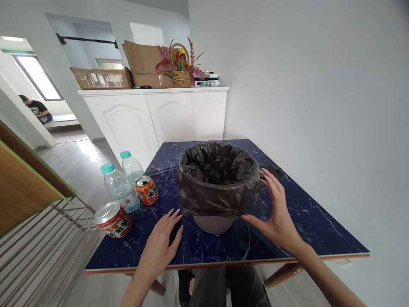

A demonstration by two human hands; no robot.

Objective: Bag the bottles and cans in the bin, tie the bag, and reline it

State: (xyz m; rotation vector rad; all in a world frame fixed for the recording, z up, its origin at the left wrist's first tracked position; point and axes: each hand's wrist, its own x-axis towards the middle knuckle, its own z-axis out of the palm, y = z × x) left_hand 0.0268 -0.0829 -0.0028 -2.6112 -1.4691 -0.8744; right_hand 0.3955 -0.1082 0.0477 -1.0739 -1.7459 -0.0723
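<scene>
In the middle of the table stands a round trash bin (214,225), its light base showing below a black trash bag (220,198). The bag lines the inside and is folded down over the rim all round. My right hand (276,213) is at the bin's right side, thumb and fingers spread apart, the fingertips at the bag's edge. Palm down by the bin's lower left, my left hand (162,238) has its fingers stretched out, with the fingertips close to the bag's hem. Neither hand grasps anything.
Two drink cans (113,219) and two clear water bottles (119,187) with teal caps stand at the table's left edge. Black plastic (273,170) lies behind my right hand. A metal rack (47,251) is at left. Beyond are a white cabinet (169,115) and a seated person (36,108).
</scene>
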